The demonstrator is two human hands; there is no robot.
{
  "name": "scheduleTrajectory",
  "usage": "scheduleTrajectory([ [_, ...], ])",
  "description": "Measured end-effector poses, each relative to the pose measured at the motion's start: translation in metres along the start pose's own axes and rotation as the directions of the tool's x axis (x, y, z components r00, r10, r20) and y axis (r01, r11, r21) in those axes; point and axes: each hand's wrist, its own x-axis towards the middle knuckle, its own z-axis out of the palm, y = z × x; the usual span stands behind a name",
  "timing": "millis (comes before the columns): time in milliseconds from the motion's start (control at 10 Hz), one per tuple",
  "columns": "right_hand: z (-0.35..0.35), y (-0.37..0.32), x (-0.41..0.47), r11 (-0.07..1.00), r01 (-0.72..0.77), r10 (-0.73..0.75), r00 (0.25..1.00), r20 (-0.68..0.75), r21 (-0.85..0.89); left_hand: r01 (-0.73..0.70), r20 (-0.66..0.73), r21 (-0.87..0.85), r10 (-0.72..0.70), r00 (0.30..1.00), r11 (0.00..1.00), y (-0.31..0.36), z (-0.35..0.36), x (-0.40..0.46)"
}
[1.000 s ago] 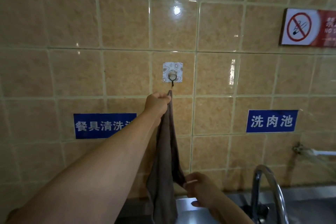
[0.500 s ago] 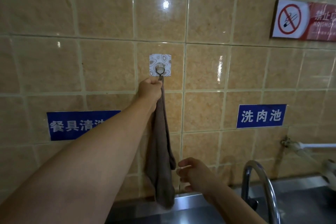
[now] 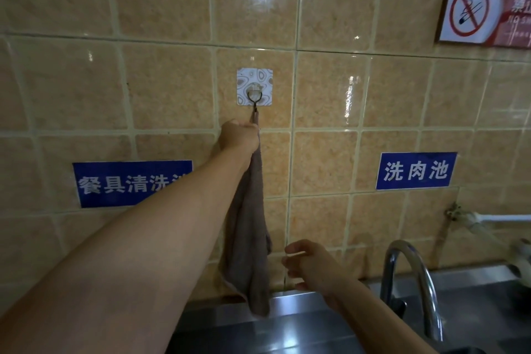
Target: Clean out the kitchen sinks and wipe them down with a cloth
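Observation:
A brown cloth (image 3: 249, 238) hangs down the tiled wall from a metal hook (image 3: 254, 99) on a patterned adhesive plate. Its loop reaches the hook. My left hand (image 3: 240, 136) is stretched up to the wall and grips the cloth's top end just under the hook. My right hand (image 3: 311, 264) hovers low, to the right of the cloth's lower part, fingers loosely curled and holding nothing. Below, the steel sink rim (image 3: 301, 300) runs along the wall.
A curved chrome tap (image 3: 413, 273) rises at the lower right, with a white pipe (image 3: 494, 220) on the wall beyond it. Two blue signs (image 3: 416, 171) and a no-smoking sign (image 3: 471, 10) are fixed to the tan tiles.
My left hand raised the cloth's top up to the hook. My right hand let go of the cloth's lower edge and moved slightly right.

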Motion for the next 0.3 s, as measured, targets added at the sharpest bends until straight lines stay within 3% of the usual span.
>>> scheduleTrajectory([
  [300, 0.004, 0.006, -0.006, 1.000, 0.005, -0.005, 1.000, -0.008, -0.031, 0.003, -0.019, 0.106, -0.001, 1.000, 0.994, -0.039, -0.030, -0.035],
])
